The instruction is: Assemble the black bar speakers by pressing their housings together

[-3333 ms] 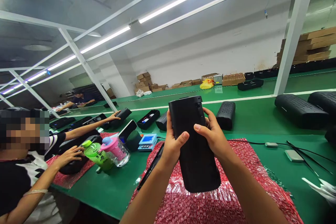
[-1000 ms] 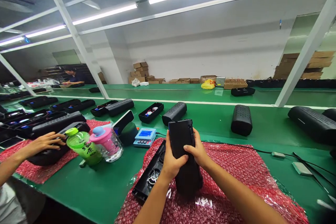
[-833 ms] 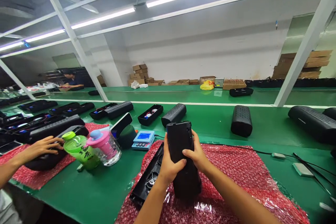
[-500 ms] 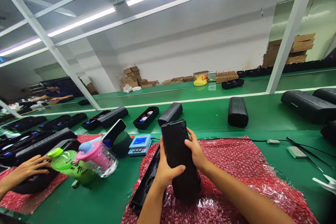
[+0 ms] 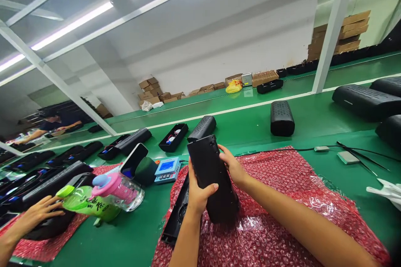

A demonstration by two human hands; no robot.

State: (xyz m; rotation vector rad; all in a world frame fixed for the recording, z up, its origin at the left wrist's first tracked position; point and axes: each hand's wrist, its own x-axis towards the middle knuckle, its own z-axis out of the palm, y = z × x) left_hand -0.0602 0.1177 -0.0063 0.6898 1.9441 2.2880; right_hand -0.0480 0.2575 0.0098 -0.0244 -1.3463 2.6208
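A long black speaker case (image 5: 213, 179) stands tilted in front of me above the red bubble wrap (image 5: 266, 229). My left hand (image 5: 199, 194) is closed around its near left side, thumb across the face. On its upper right edge lie the fingers of my right hand (image 5: 233, 167), gripping it. An open black case half (image 5: 175, 225) rests on the wrap, left of the held one and partly behind my left forearm; a dark cable shows inside it.
A blue tester with a screen (image 5: 167, 170), a pink-lidded cup (image 5: 120, 190) and a green bottle (image 5: 90, 202) stand to the left. Another person's hand (image 5: 40, 217) is beside the bottle. Several speaker cases (image 5: 282, 119) line the back; tweezers (image 5: 357, 158) lie right.
The view has shifted slightly, and the held speaker case leans a little more to the left. Both my hands keep hold of it.
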